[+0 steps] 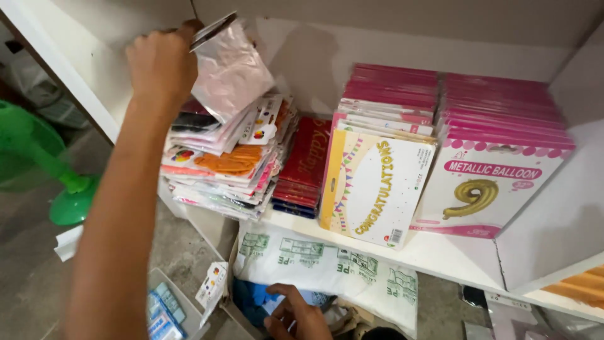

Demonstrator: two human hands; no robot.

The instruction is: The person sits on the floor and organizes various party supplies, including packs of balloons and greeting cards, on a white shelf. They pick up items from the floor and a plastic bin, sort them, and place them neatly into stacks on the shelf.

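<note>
The left hand (162, 63) is reaching up to the white shelf (440, 255) and pinching the top edge of a pale pink, shiny plastic packet (229, 69) between thumb and fingers; the packet is hanging tilted from that grasp, its lower part touching the top of a leaning pile of flat clear packets of coloured balloons (229, 157) at the left end of the shelf. Just beside that pile a low stack of dark red flat packs (305, 164) is lying against the back wall; to its right a thick row of yellow-and-white banner packs with coloured bunting on the front (377, 182) is leaning forward, and next to that a row of pink-and-white packs with a gold numeral balloon pictured on the front (487, 182) is standing near the shelf's right wall. The right hand (296, 315) is lying low, under the shelf, fingers loosely curled and grasping nothing, resting near blue material beneath a white plastic bag printed in green (327, 267); a green plastic fan base (66, 195) is standing on the floor at the left.
</note>
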